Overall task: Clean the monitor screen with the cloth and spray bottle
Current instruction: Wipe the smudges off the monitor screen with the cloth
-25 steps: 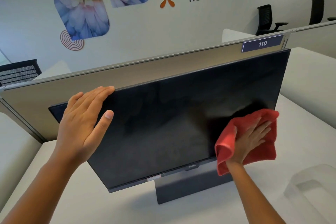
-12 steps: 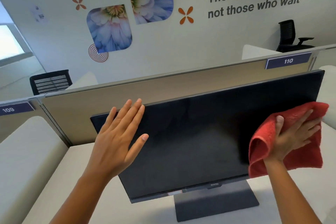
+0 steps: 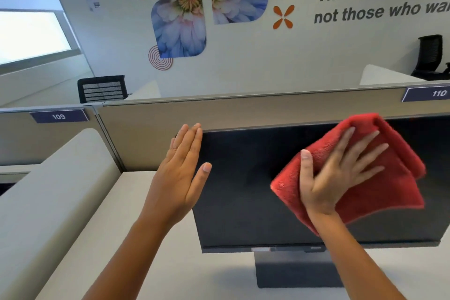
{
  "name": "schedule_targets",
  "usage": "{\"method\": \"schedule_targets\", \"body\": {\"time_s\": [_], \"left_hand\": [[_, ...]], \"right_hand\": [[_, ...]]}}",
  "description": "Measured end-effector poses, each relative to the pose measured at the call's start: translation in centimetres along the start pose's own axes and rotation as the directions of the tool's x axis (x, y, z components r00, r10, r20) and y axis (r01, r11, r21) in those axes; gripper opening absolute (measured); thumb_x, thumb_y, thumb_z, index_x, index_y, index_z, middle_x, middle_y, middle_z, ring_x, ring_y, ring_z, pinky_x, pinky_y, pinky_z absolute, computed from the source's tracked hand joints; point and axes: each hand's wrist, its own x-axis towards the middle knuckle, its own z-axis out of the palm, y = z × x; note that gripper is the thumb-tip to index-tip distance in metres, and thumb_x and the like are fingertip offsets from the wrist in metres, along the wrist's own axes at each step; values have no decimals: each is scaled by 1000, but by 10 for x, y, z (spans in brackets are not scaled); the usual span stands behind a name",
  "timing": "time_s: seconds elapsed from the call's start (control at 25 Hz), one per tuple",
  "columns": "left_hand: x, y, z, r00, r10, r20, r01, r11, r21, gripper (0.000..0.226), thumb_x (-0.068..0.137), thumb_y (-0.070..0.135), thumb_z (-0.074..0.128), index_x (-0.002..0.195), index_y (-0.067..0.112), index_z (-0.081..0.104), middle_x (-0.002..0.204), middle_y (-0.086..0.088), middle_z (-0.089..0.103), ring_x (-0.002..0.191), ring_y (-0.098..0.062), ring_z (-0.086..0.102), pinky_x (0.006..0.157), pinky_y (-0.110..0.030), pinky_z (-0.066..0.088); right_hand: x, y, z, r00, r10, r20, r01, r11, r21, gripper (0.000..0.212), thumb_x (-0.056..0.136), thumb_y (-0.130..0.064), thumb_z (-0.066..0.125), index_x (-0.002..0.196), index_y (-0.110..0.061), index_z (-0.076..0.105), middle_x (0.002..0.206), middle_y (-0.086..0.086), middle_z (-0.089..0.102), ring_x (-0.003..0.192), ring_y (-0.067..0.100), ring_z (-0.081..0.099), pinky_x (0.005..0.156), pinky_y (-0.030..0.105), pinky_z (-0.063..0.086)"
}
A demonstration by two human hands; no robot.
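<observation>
A dark monitor (image 3: 243, 190) stands on a grey stand (image 3: 292, 270) on the white desk, its screen off. A red cloth (image 3: 379, 190) lies flat against the upper middle of the screen, and my right hand (image 3: 336, 173) presses on it with fingers spread. My left hand (image 3: 180, 173) rests flat against the monitor's left edge, fingers straight and together, thumb out over the screen. The spray bottle is not in sight.
A beige partition (image 3: 243, 109) runs right behind the monitor, with labels 109 (image 3: 58, 116) and 110 (image 3: 438, 93). A white side divider (image 3: 60, 178) rises at the left. Black office chairs (image 3: 102, 89) stand beyond the partition.
My right hand has swept the red cloth from the screen's lower right up toward its upper middle. My left hand stays at the monitor's left edge. The view has turned left.
</observation>
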Motion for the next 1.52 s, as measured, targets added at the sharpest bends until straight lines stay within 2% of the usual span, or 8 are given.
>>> {"method": "schedule_targets", "body": {"time_s": [0.24,0.4,0.56,0.68,0.84,1.08,1.32,1.52], "left_hand": [[-2,2,-6,999,-31,-21,29,996,-83,60,93,45,16,144,14,21,152,7,18,144,-7,7,117,-20,6],[-2,4,-6,999,-48,-26,46,996,-76,61,92,46,15,145,15,21,151,9,17,143,-6,7,112,-10,0],[-5,1,-5,998,-53,-29,51,997,-55,60,92,50,14,145,22,16,151,13,14,143,-2,5,109,-4,-2],[-3,-1,-3,999,-35,-26,34,998,-51,60,93,50,16,145,22,18,152,11,16,143,-3,6,111,-6,0],[-2,-1,2,998,-39,-49,36,998,-56,60,93,47,21,145,18,23,152,7,20,143,-6,9,113,-9,4],[1,-3,9,994,-15,-110,11,999,-37,59,94,47,21,144,16,26,149,5,24,143,-5,11,113,-10,5],[5,-3,17,987,-17,-161,10,999,-45,57,95,46,21,142,15,29,148,2,29,143,-10,15,116,-17,9],[6,-4,17,986,-37,-163,26,997,-68,59,94,51,20,142,17,29,147,4,30,143,-10,16,115,-14,10]], "right_hand": [[-92,-85,44,854,-491,171,499,867,-4,64,91,-55,39,145,-24,28,151,13,26,143,42,1,107,68,-5],[-164,-80,58,548,-778,306,801,594,75,48,94,-44,37,139,-26,38,146,-2,42,145,33,6,115,58,-6],[-207,-20,60,212,-889,407,964,258,61,63,96,-37,31,149,-13,7,157,21,-5,144,39,-2,117,54,-4],[-204,18,49,329,-863,383,936,353,-8,61,98,-35,19,149,-8,-2,156,22,-14,144,40,-7,117,50,-2],[-174,64,28,614,-694,375,765,641,-66,56,100,-48,19,147,-18,20,159,12,-5,146,31,-2,119,42,-2],[-119,151,-9,870,-383,311,465,846,-260,60,91,-64,29,122,-16,47,160,3,-1,146,30,0,115,58,-4],[-71,211,-34,980,-51,191,105,954,-281,70,95,-58,22,143,-7,21,149,33,15,136,51,10,100,78,12],[20,199,-46,994,106,16,-101,979,-180,73,89,-67,9,148,-28,-8,147,40,15,137,53,10,110,66,8]]}}
